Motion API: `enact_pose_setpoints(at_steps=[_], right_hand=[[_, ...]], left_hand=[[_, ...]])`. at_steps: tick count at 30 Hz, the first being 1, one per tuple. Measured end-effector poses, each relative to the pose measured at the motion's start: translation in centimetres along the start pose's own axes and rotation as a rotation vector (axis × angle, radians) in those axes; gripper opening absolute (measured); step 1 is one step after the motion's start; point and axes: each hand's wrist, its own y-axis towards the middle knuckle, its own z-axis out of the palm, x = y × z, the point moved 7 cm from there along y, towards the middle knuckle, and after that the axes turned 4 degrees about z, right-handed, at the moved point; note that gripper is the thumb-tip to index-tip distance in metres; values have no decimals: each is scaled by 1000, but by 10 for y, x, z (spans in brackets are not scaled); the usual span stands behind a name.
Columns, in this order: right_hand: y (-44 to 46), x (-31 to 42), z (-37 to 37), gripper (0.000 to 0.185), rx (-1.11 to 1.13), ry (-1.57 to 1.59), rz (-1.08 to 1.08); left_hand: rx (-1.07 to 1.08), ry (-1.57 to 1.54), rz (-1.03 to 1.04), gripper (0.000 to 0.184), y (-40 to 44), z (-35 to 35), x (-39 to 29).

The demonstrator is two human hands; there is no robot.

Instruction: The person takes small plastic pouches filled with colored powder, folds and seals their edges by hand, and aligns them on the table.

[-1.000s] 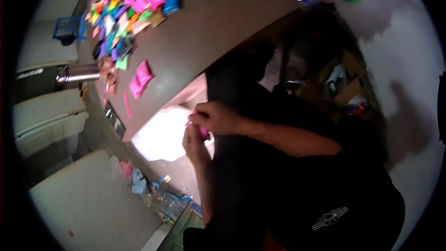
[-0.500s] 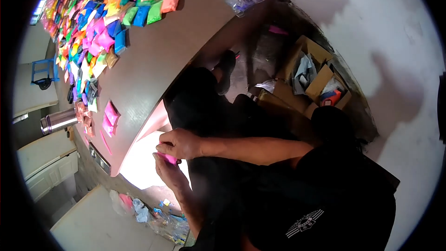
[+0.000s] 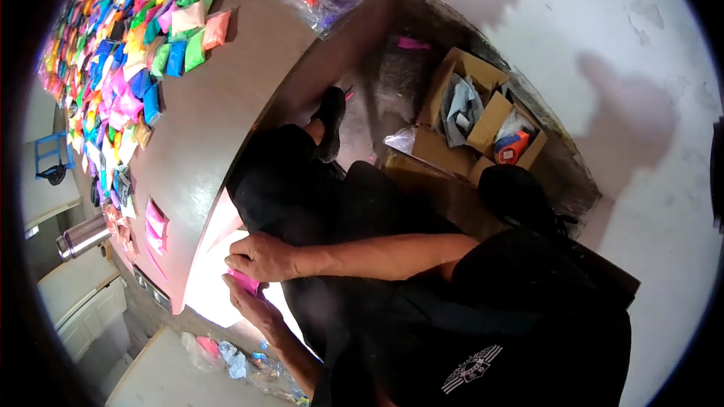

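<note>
1. The pink packet (image 3: 245, 282) was in both hands, left of the dark trousers (image 3: 335, 215) and just beside the near end of the table (image 3: 211, 98).
2. It looked light and soft, with a filling likely to dent under pressure; its glossy skin, apparently thin film, might have been slippery and easily torn.
3. An edge or end seemed the safest hold, pinched lightly between thumb and fingertips, leaving the plump middle unsqueezed.
4. The right hand (image 3: 265, 258) had its thumb and fingers clamped on the packet's far side.
5. The left hand (image 3: 253, 306) had its fingers closed on the near side; the exact placing of the fingertips was too small to tell.
6. On the table's left part lay a pink pair of packets (image 3: 155, 224); farther off spread a colourful heap (image 3: 113, 94).
7. On the far right, an open cardboard box (image 3: 483, 71) stood on the floor.
</note>
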Motion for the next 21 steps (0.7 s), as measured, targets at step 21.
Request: enact_pose_setpoints(at_steps=[21], right_hand=[[-13, 1, 1, 37, -37, -11, 91]], left_hand=[[60, 41, 29, 49, -10, 4, 0]])
